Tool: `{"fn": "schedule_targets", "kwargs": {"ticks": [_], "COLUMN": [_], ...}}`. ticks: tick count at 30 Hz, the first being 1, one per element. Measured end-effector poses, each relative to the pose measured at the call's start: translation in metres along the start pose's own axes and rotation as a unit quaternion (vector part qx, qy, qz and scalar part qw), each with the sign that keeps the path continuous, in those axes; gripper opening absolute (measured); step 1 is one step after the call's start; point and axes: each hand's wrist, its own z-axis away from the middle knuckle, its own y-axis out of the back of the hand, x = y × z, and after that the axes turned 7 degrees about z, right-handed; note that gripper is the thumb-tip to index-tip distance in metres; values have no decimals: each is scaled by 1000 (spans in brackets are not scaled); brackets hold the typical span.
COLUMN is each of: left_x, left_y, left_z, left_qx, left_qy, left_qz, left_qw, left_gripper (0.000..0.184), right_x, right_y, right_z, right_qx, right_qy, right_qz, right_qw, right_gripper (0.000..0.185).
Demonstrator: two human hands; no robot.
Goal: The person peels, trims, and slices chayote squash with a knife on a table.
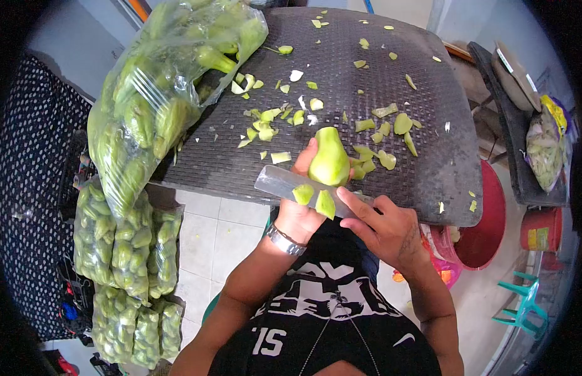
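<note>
A pale green, pear-shaped chayote (pixel 328 156) stands in my left hand (pixel 301 216), its narrow end pointing away from me. My fingers wrap round it from below and at both sides. Just in front of its near end lies a broad knife blade (pixel 275 180), and two pieces of green peel (pixel 314 199) rest on the blade. My right hand (pixel 385 227) is closed on the knife at its right end, with the index finger stretched along the blade. The handle is hidden in the palm. Beyond the chayote, peel scraps (pixel 385 160) are scattered over the dark woven-pattern table (pixel 429 182).
A large clear bag of chayotes (pixel 146 113) hangs over the table's left side. Several packed bags (pixel 125 250) are stacked below it. A red tub (pixel 485 219) stands under the right edge. Farther right are a bagged vegetable pack (pixel 545 150) and a green stool (pixel 526 304).
</note>
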Motion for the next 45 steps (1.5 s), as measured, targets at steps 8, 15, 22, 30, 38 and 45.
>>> {"fn": "schedule_targets", "kwargs": {"ticks": [8, 15, 22, 30, 38, 45], "left_x": [-2, 4, 3, -2, 5, 10], "left_y": [2, -7, -4, 5, -1, -9], "left_z": [0, 5, -1, -2, 8, 7], "left_qx": [29, 89, 30, 35, 101, 127], "left_qy": [-31, -51, 6, -21, -37, -2], "left_qz": [-35, -61, 22, -37, -55, -54], "left_qw": [998, 993, 999, 998, 993, 990], "left_gripper": [40, 37, 39, 39, 37, 40], "right_x": [2, 44, 5, 13, 60, 80], "right_y": [-5, 5, 5, 4, -9, 21], "right_z": [-2, -14, -8, -9, -9, -21], "right_qx": [35, -70, 9, 10, 59, -147], "right_qy": [-3, -329, -34, -14, -77, -395], "right_qz": [10, -320, -79, -25, -145, -433], "right_qw": [999, 886, 996, 1000, 985, 797], "right_gripper": [49, 39, 53, 52, 43, 41]}}
